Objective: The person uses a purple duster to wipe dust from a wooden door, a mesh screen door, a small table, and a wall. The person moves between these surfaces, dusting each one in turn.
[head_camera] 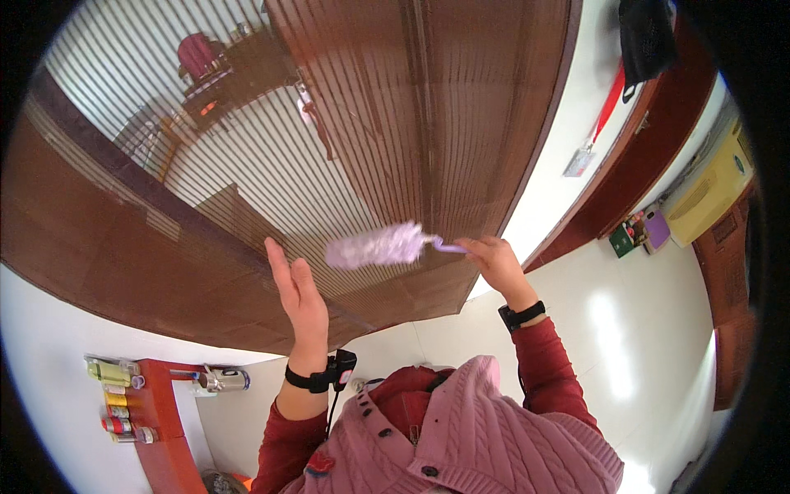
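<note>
My right hand (497,262) grips the purple handle of a fluffy lavender duster (376,246). The duster's head points left and looks blurred, in front of a brown mesh door curtain (475,111) with see-through stripes. Whether the fibres touch the curtain, I cannot tell. Flat and upright, my left hand (299,296) holds nothing; it is beside the duster's tip, close to the curtain. Each wrist wears a black strap.
Through the stripes show a maroon-covered chair (196,54) and furniture. A red shelf (154,395) with jars and a steel flask (225,378) stands lower left. At right, a lanyard with a badge (579,162) hangs near a dark red door frame (663,129), beyond it a yellow appliance (710,188).
</note>
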The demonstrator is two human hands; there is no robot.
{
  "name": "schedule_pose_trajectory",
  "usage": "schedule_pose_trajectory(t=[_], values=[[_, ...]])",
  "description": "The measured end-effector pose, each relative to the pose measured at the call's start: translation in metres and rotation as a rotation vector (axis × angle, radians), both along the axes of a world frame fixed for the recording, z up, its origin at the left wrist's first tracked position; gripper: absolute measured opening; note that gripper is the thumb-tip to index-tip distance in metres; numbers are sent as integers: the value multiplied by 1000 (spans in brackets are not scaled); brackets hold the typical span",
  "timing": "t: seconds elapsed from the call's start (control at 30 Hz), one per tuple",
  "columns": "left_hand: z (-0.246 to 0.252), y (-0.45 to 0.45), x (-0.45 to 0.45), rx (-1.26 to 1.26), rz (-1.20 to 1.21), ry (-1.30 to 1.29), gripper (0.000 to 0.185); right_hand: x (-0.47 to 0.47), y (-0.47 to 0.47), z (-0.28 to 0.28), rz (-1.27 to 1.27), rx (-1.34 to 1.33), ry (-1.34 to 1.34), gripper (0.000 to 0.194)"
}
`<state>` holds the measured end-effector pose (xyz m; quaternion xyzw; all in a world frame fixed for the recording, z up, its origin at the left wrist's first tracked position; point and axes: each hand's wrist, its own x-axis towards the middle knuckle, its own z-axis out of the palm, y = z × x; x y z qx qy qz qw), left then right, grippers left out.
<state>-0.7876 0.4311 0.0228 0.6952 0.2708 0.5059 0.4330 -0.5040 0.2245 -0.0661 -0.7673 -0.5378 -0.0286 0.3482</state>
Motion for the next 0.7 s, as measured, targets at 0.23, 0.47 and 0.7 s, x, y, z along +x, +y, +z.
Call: schedule_pose_trajectory(t=[0.23,0.47,0.7], values=[[1,-4,0,-64,6,34,64,21,-38,11,-261,136,-225,20],[3,-14,7,-93,-57,40,65,10,-49,33,-430,545,-217,25],[5,-17,7,-122,-64,18,65,10,-53,40,-526,603,-390,21]])
